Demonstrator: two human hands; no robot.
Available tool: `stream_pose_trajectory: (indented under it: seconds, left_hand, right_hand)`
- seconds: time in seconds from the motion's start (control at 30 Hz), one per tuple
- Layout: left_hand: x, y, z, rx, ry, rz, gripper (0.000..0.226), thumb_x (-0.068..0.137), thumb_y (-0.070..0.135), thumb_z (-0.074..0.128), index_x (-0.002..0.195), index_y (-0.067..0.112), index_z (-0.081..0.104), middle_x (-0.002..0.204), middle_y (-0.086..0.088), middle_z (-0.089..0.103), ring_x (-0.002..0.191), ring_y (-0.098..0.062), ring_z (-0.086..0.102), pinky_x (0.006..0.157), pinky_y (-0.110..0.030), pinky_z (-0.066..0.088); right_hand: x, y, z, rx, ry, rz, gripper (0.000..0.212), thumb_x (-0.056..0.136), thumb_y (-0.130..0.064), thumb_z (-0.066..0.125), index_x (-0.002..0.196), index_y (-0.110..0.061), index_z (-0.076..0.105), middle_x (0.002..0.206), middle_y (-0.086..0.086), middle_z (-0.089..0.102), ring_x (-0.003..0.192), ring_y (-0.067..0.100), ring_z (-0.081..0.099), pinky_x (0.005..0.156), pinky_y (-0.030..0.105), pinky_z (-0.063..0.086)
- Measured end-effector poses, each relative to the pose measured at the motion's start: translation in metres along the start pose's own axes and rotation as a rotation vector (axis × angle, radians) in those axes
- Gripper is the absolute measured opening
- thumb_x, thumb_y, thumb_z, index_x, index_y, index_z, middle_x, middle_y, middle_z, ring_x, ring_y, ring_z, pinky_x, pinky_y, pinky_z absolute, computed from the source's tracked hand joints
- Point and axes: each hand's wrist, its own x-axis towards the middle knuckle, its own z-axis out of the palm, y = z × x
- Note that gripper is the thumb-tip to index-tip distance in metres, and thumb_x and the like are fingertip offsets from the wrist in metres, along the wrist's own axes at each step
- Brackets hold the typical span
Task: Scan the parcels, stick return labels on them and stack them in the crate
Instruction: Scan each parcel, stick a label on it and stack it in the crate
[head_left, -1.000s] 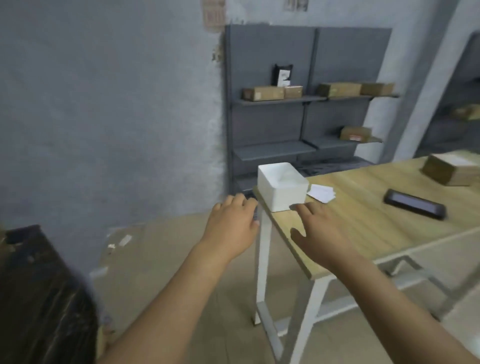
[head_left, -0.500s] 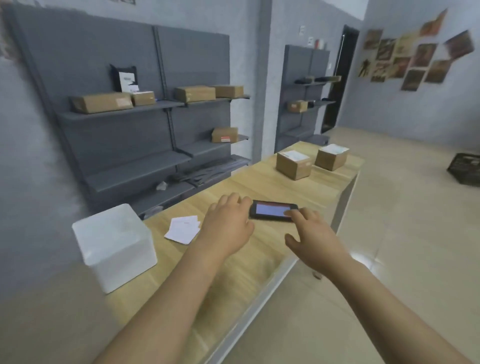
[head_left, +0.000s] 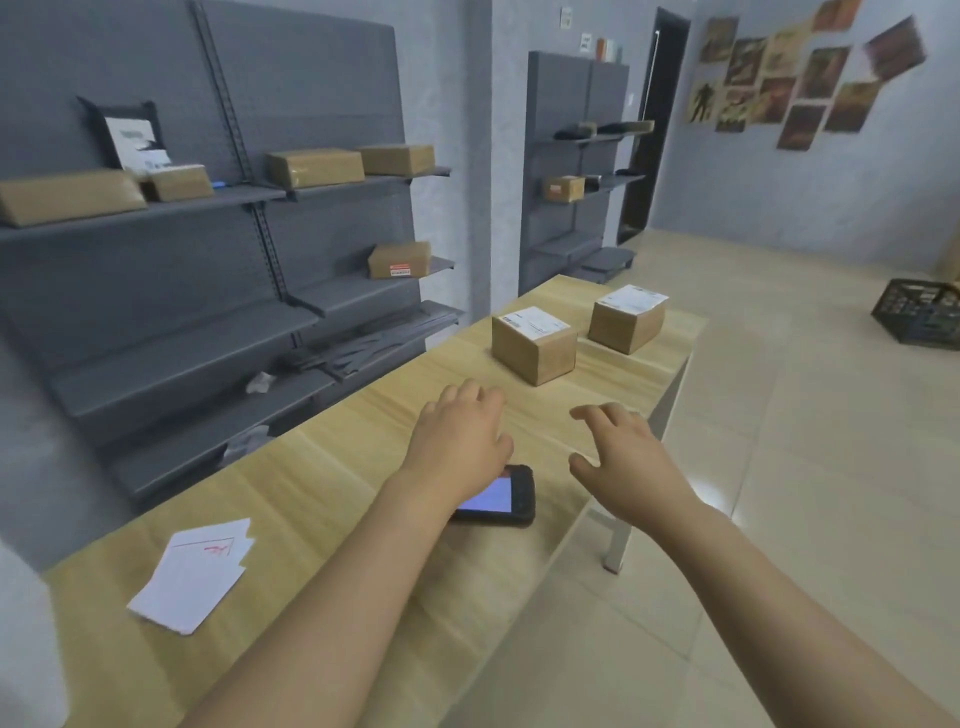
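Two brown cardboard parcels stand at the far end of the wooden table (head_left: 332, 483): the nearer parcel (head_left: 535, 345) and the farther parcel (head_left: 627, 319), each with a white shipping label on top. My left hand (head_left: 460, 439) and my right hand (head_left: 621, 449) hover above the table short of the nearer parcel, fingers spread and holding nothing. A black handheld scanner (head_left: 501, 496) with a lit screen lies under my left wrist. A stack of white return labels (head_left: 195, 571) lies at the near left. A dark crate (head_left: 917, 312) sits on the floor at the far right.
Grey shelving (head_left: 208, 291) with several cardboard boxes lines the wall behind the table. A second grey shelf unit (head_left: 576, 171) stands farther back beside a dark doorway. A white box edge (head_left: 21, 623) shows at the near left. Tiled floor lies to the right of the table.
The view has swung right along the table. Both hands have moved from the white box past the scanner toward the two parcels, still holding nothing.
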Motion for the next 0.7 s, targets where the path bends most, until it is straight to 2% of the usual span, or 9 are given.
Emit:
stream_pose_trajectory:
  seconds: [0.33,0.53,0.7]
  left_hand:
    - [0.135,0.008,0.055,-0.243,-0.071,-0.346,0.043,0.091,0.034,0.054,0.132,0.022,0.049,0.130,-0.003,0.048,0.121,-0.024,0.045,0.099,-0.038,0.042]
    - [0.185,-0.001,0.079,-0.312,-0.066,-0.467,0.042,0.092,0.037,0.052,0.131,0.021,0.050,0.130,-0.005,0.050,0.120,-0.025,0.049,0.100,-0.038,0.042]
    - [0.231,-0.013,0.097,-0.458,-0.063,-0.566,0.047,0.095,0.046,0.047,0.131,0.017,0.049,0.128,-0.006,0.056,0.115,-0.023,0.054,0.093,-0.032,0.042]
  right_hand:
    - [0.157,0.098,0.016,0.124,-0.136,-0.087,0.052,0.088,-0.030,0.055,0.138,-0.022,0.040,0.133,0.004,0.045,0.123,0.023,0.041,0.097,0.034,0.039]
    - [0.217,0.120,0.032,0.229,-0.136,-0.070,0.051,0.087,-0.024,0.057,0.135,-0.015,0.045,0.130,0.008,0.046,0.120,0.027,0.047,0.097,0.033,0.038]
    - [0.260,0.126,0.046,0.385,-0.141,0.015,0.051,0.093,-0.032,0.054,0.138,-0.010,0.041,0.135,0.013,0.043,0.127,0.026,0.042,0.104,0.034,0.033]
